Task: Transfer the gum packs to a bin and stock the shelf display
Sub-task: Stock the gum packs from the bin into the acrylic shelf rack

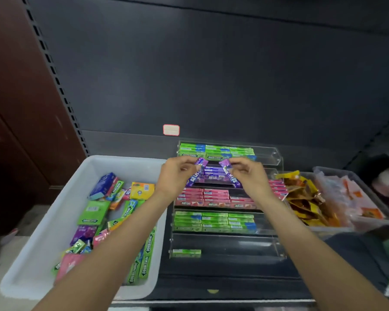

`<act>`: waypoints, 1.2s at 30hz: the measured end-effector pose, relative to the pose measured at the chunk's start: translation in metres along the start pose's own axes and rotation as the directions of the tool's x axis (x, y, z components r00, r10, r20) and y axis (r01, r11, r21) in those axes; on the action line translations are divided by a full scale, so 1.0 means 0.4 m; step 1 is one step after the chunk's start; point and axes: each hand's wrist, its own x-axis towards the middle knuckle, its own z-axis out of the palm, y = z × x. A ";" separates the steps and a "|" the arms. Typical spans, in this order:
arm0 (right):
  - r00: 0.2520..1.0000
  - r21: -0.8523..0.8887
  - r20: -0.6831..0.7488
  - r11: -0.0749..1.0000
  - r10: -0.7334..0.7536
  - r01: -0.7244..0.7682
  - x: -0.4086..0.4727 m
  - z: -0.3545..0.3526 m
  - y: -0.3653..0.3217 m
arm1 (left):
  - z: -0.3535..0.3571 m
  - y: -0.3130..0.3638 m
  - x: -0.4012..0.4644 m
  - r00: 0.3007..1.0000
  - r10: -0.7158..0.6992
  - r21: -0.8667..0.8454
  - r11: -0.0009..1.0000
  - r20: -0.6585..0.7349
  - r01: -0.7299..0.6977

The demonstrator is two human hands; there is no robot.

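Note:
A clear tiered display rack (276, 157) stands on the dark shelf, with rows of green, purple, pink and green gum packs. Its lowest tier holds one green pack (185, 253). My left hand (176, 173) pinches a purple gum pack (195, 173) above the purple row. My right hand (249, 173) pinches another purple gum pack (230, 173) beside it. Both packs tilt down toward the purple tier (212, 176). To the left sits a white bin (54, 221) with several mixed gum packs, green, blue, yellow, pink and purple.
A clear tub (323, 230) of yellow and orange snack packets and another tub (373, 196) of pale packets sit to the right of the rack. A small white price label (171, 130) is stuck on the dark back panel. A brown cabinet (20, 97) stands at left.

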 end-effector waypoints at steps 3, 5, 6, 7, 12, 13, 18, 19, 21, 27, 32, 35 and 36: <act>0.999 0.004 0.035 0.999 -0.035 0.035 0.054 -0.020 0.012 | 0.025 0.003 0.021 0.999 -0.010 0.017 1.000 -0.035 0.010; 0.998 0.016 0.047 0.999 -0.042 0.041 0.081 -0.026 0.018 | 0.037 0.002 0.032 0.998 -0.017 0.033 0.999 -0.057 0.019; 0.998 0.032 0.046 0.999 -0.040 0.038 0.093 -0.026 0.023 | 0.041 0.001 0.036 0.998 -0.023 0.041 0.999 -0.066 0.026; 0.999 0.043 0.043 0.999 -0.032 0.030 0.102 -0.024 0.028 | 0.045 0.001 0.040 0.997 -0.030 0.048 0.998 -0.073 0.033; 0.998 0.098 0.055 0.995 -0.029 0.024 0.124 0.002 0.077 | 0.049 0.000 0.053 0.993 -0.064 0.052 0.996 -0.101 0.069; 0.998 0.102 0.054 0.995 -0.028 0.023 0.126 0.007 0.086 | 0.047 0.000 0.055 0.992 -0.067 0.055 0.996 -0.102 0.073; 0.992 -0.003 0.102 0.997 -0.070 0.071 0.128 0.024 0.105 | 0.041 -0.003 0.062 0.992 -0.070 0.072 0.994 -0.107 0.078; 0.989 -0.028 0.121 0.995 -0.089 0.093 0.125 0.023 0.106 | 0.041 -0.003 0.063 0.992 -0.070 0.069 0.995 -0.102 0.078; 0.979 -0.102 0.148 0.982 -0.141 0.157 0.118 0.019 0.107 | 0.041 -0.003 0.063 0.993 -0.074 0.061 0.995 -0.087 0.080; 0.968 -0.411 0.095 0.877 -0.232 0.250 0.103 0.012 0.135 | 0.044 -0.001 0.068 0.999 -0.035 0.039 0.999 -0.039 0.036; 0.950 -0.514 0.167 0.799 -0.263 0.311 0.094 0.013 0.127 | 0.047 0.002 0.080 1.000 -0.023 0.043 0.999 -0.018 0.024; 0.932 -0.598 0.252 0.715 -0.261 0.362 0.088 0.015 0.122 | 0.056 0.007 0.087 1.000 -0.012 0.067 0.998 -0.002 0.012; 0.927 -0.610 0.281 0.699 -0.248 0.372 0.088 0.014 0.122 | 0.059 0.010 0.089 1.000 -0.008 0.073 0.997 0.002 0.007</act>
